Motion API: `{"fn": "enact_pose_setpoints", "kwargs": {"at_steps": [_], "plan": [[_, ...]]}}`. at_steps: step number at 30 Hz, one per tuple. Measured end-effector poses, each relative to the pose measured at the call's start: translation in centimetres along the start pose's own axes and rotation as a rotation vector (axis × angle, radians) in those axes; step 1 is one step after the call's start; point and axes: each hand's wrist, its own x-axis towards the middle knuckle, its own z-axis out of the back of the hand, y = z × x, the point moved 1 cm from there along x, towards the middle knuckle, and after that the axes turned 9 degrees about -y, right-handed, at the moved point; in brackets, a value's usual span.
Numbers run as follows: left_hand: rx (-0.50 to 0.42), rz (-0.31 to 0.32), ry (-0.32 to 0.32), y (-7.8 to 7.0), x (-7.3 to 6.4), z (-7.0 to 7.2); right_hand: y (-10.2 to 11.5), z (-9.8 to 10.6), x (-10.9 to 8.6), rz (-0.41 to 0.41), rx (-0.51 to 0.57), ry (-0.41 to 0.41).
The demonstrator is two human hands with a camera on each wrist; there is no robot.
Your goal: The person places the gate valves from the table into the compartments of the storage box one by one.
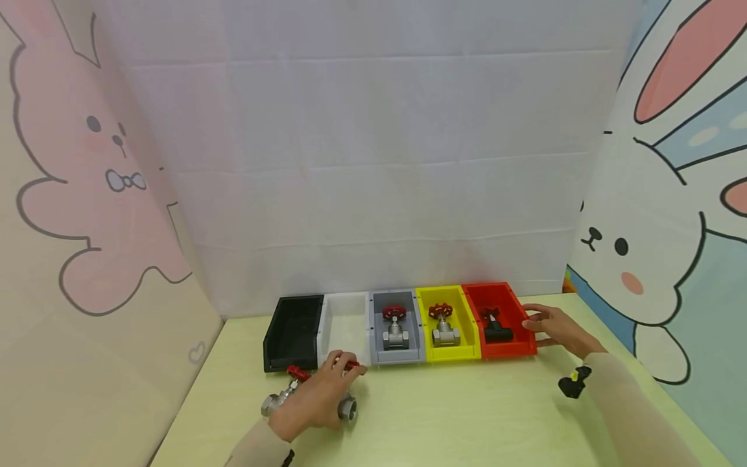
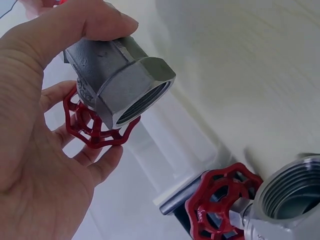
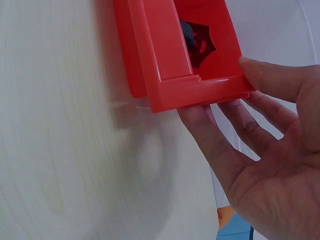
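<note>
My left hand point(image 1: 315, 399) grips a steel gate valve point(image 2: 127, 87) with a red handwheel, the thumb on its metal body and fingers around the wheel. It is in front of the white bin point(image 1: 344, 301). A second steel valve point(image 1: 270, 405) with a red handwheel lies beside that hand, partly hidden by it in the head view. At the far right of the row, my right hand point(image 1: 563, 331) holds the side wall of the red bin point(image 3: 162, 45), thumb on the rim and fingers beneath. Inside this bin lies a black valve point(image 1: 498, 332) with a dark red wheel.
The bins stand side by side along the back wall. A black bin point(image 1: 282, 360) is at the left end. The grey bin point(image 1: 376, 355) and the yellow bin point(image 1: 428, 355) each contain one steel valve with a red wheel. Decorated panels flank the pale table point(image 1: 443, 415).
</note>
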Motion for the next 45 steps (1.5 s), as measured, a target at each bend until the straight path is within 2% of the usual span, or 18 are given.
{"fn": "enact_pose_setpoints", "kwargs": {"at_steps": [4,11,24,31,45], "plan": [[0.022,0.02,-0.02,0.2,0.2,0.6,0.0,0.0,-0.1,0.002,0.003,0.0],[0.079,0.008,-0.093,0.5,0.3,1.4,-0.2,0.0,0.1,-0.006,0.002,-0.001],[0.106,0.05,-0.192,1.2,1.0,2.7,-0.4,0.0,0.0,-0.001,0.0,-0.002],[0.114,0.089,-0.202,1.8,1.7,3.0,-0.2,0.0,0.0,-0.004,-0.002,-0.003],[0.094,0.117,-0.209,2.8,3.9,3.8,0.0,0.0,-0.2,-0.007,-0.004,-0.006]]}}
